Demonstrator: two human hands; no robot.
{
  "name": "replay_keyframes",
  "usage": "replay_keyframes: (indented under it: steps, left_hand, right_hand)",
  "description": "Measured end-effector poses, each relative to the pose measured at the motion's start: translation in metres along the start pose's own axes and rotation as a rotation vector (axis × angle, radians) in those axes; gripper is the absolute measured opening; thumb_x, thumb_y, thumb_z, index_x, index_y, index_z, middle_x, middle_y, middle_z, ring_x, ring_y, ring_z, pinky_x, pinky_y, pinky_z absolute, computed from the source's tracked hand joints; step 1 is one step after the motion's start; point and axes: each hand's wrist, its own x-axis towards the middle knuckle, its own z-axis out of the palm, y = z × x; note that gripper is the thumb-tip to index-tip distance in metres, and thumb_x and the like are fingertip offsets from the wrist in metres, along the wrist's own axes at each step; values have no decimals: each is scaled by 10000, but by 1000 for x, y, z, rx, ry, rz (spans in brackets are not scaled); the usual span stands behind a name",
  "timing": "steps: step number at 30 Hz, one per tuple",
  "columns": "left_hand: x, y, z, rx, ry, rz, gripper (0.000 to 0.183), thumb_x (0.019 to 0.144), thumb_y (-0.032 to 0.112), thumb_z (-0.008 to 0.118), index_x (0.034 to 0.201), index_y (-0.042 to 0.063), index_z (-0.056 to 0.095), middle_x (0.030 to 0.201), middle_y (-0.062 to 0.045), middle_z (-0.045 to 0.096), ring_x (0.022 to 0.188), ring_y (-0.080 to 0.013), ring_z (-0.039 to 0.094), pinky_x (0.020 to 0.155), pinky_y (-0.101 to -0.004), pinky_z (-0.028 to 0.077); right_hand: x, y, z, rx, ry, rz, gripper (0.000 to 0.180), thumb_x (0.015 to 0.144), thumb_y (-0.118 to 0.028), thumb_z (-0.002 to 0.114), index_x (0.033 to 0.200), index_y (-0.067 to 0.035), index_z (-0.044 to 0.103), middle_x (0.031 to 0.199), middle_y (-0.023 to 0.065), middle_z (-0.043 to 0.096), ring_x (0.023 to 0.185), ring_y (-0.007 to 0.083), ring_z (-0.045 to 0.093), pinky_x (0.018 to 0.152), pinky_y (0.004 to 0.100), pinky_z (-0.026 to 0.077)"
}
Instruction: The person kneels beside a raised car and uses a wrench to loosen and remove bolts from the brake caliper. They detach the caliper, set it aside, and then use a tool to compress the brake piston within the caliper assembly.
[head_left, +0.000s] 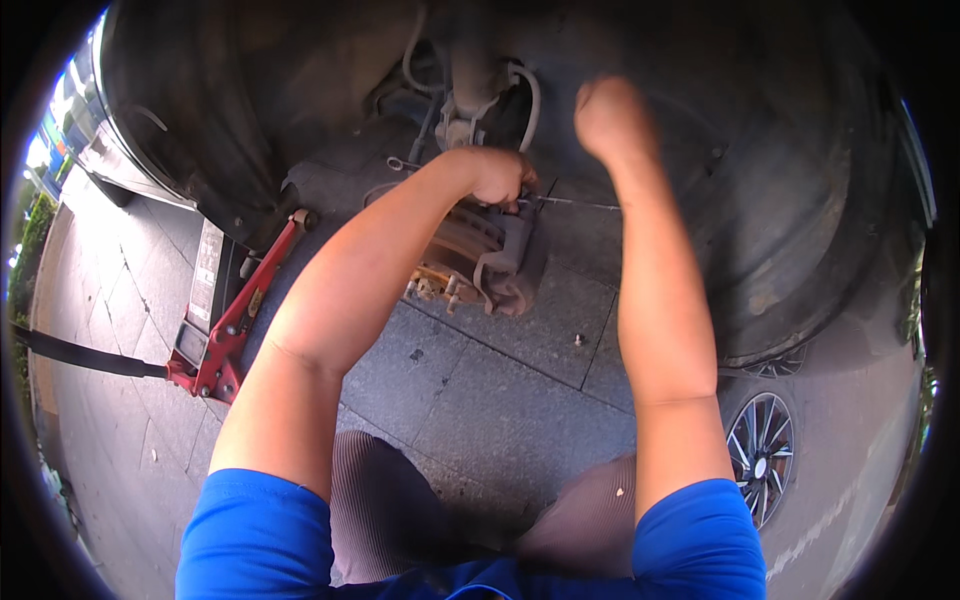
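My left hand (501, 177) is curled at the top of a rusty brake caliper (516, 262), fitted over a brake disc (466, 238). What its fingers grip is hidden. The ring end of a wrench (395, 163) shows beyond my left forearm; the rest of that tool is covered. My right hand (615, 118) is raised as a blurred fist to the right of the suspension strut (472, 75), with nothing seen protruding from it. A pale hose (534, 105) curves between the strut and this fist. Wheel studs (452, 289) stick out of the orange-rusted hub (427, 282).
A red floor jack (247, 300) stands at left, its black handle (90, 352) reaching outward. The dark wheel-arch liner (750, 210) surrounds my hands. On the paving (480, 390) lies a small metal part (578, 340). An alloy wheel (761, 461) shows at right.
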Motion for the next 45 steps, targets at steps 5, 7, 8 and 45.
replay_keyframes:
  steps: [5,7,8,45]
  left_hand:
    - [-7,-1,-12,-131,2,-28,588,771,15,740,1337,31,582,1150,-125,713,999,-186,656,838,-337,516]
    - [-7,2,-6,-51,4,57,583,768,17,738,1330,32,586,1123,-125,720,980,-196,661,822,-341,518]
    - [-6,3,-6,-12,51,55,584,769,17,738,1332,34,585,1113,-123,721,966,-198,662,816,-344,517]
    - [-13,7,5,-212,120,-144,753,768,-21,748,1453,19,436,1010,-168,692,796,-203,653,677,-328,522]
  right_hand:
    - [-31,-2,-3,-186,-402,128,284,929,-166,552,1132,-16,683,1267,223,620,1226,373,566,1003,448,473]
    - [-23,0,-12,-114,-390,122,325,968,-239,505,1100,-16,701,1199,233,648,1164,389,602,978,462,489]
    - [-19,0,-11,-132,-182,56,393,997,-297,451,1032,-2,709,1106,252,670,1069,417,637,923,477,516]
    - [-98,74,98,925,-217,134,227,891,-179,711,1029,1,707,862,143,707,824,175,656,773,335,508]
